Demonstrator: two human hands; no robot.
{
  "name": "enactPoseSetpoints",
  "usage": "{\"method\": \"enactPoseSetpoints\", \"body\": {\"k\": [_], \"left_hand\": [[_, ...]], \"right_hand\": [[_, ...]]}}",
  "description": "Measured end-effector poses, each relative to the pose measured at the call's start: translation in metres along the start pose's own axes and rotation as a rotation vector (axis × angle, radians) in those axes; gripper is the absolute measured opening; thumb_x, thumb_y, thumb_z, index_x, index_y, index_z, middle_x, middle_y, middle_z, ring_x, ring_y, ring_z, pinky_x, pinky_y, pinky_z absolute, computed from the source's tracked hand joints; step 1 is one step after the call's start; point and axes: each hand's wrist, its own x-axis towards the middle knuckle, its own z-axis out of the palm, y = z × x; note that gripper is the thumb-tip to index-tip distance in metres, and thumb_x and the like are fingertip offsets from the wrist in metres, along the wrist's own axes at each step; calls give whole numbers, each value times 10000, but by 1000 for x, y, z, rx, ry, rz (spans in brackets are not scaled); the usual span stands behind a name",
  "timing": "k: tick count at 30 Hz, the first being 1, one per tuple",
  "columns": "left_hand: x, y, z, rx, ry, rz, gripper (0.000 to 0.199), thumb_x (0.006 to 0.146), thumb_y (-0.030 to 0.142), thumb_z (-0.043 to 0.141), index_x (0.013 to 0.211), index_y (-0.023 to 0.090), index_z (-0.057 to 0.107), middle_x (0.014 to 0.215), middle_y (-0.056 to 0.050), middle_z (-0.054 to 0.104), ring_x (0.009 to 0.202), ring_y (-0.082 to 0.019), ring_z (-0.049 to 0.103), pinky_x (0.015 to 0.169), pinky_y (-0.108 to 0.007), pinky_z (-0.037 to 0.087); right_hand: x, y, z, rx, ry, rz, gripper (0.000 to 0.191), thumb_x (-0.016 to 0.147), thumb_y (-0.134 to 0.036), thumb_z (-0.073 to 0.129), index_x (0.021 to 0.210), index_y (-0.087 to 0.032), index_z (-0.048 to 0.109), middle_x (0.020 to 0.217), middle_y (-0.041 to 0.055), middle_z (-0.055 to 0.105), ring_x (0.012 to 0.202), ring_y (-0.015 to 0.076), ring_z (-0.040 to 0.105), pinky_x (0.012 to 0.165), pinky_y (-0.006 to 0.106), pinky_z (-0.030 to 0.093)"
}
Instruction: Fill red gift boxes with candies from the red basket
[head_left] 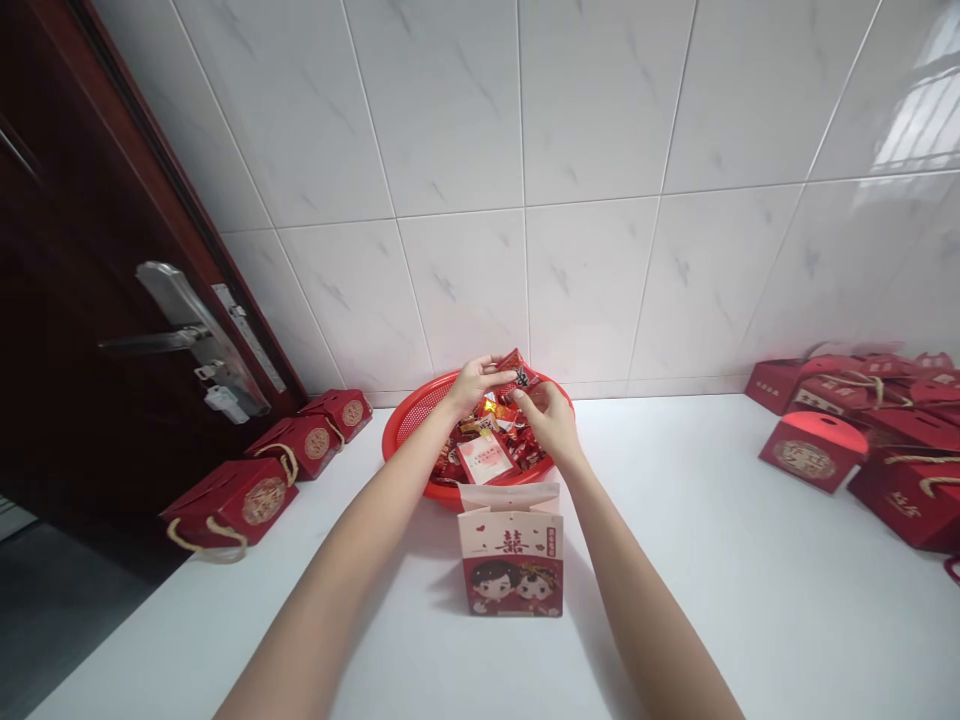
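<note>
Cream-and-red paper box [511, 565], one, stands nearest you on the white table [675, 560], top open. Your two forearms pass either side of it. Left side: three red boxes [244, 500] with rope handles, in a row. Right side: a pile of red boxes [911, 500], overlapping, can't count; one smaller red box [814, 450] sits in front of it. Straight past the paper box: one red basket [405, 425] with many wrapped pieces [529, 450], count unclear, and one pale card [486, 458] on top. Your left hand [472, 385] pinches one red packet [514, 367] above the basket's far part; fingers reach across its front. Your right hand [551, 415] has thumb up at the packet's lower edge, fingers bent; can't tell whether they grip. Tiled wall [592, 290] behind.
</note>
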Motion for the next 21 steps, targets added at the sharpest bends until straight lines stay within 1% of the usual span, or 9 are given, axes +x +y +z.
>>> {"method": "enactPoseSetpoints", "body": {"k": [3, 6, 10, 11, 13, 15, 17, 19, 21], "left_hand": [[-3, 2, 7, -8, -121, -48, 500, 629, 449, 873, 974, 134, 693, 982, -119, 764, 848, -249, 733, 793, -389, 570], [-6, 2, 10, 16, -187, -65, 505, 662, 464, 863, 1018, 148, 696, 1001, -115, 759, 872, -245, 727, 805, -384, 559], [-6, -1, 10, 112, -234, -77, 472, 715, 487, 825, 1029, 155, 704, 970, -96, 754, 863, -223, 708, 792, -352, 542], [-5, -3, 10, 147, -258, -86, 455, 734, 493, 807, 1023, 156, 709, 958, -89, 754, 865, -222, 705, 797, -351, 540], [-5, -10, 10, 233, -322, -117, 409, 754, 488, 789, 988, 158, 726, 920, -68, 753, 872, -219, 703, 820, -348, 539], [-5, -20, 13, 339, -387, -163, 353, 756, 465, 795, 923, 159, 739, 865, -45, 746, 857, -217, 703, 831, -340, 539], [-5, -32, 18, 455, -435, -214, 324, 779, 455, 791, 880, 152, 738, 831, -32, 736, 826, -223, 703, 817, -344, 548], [-4, -43, 25, 565, -460, -255, 319, 859, 446, 738, 960, 143, 724, 916, -43, 731, 855, -227, 700, 817, -369, 567], [-2, -52, 33, 659, -467, -277, 318, 943, 407, 661, 1129, 149, 678, 1108, -72, 701, 961, -229, 686, 851, -406, 582]], "right_hand": [[2, 0, -3, 114, 70, -15, 255, 764, -465, 678, 812, -227, 600, 793, 35, 729, 754, 223, 674, 715, 351, 515], [2, -1, -5, 192, 136, 9, 233, 759, -438, 663, 807, -226, 580, 774, 32, 720, 733, 216, 665, 703, 349, 522], [1, -5, -7, 240, 109, 25, 266, 703, -412, 716, 839, -221, 590, 813, 37, 738, 753, 219, 677, 697, 343, 534], [1, -6, -7, 254, 108, 16, 273, 691, -405, 726, 843, -219, 596, 823, 36, 741, 767, 218, 680, 702, 339, 535], [2, -8, -8, 303, 159, 7, 266, 679, -385, 734, 830, -214, 597, 808, 23, 736, 779, 207, 678, 710, 325, 533], [2, -9, -9, 384, 236, 39, 255, 668, -355, 742, 802, -213, 579, 769, -1, 720, 759, 187, 667, 713, 308, 527], [3, -11, -9, 477, 271, 99, 261, 653, -324, 755, 782, -216, 555, 731, -21, 708, 722, 171, 660, 704, 298, 522], [3, -12, -7, 549, 264, 148, 272, 641, -313, 766, 777, -216, 551, 698, -29, 702, 680, 168, 659, 676, 295, 521], [3, -13, -5, 584, 244, 164, 283, 640, -335, 780, 773, -214, 562, 665, -30, 692, 650, 171, 659, 646, 294, 518]]}}
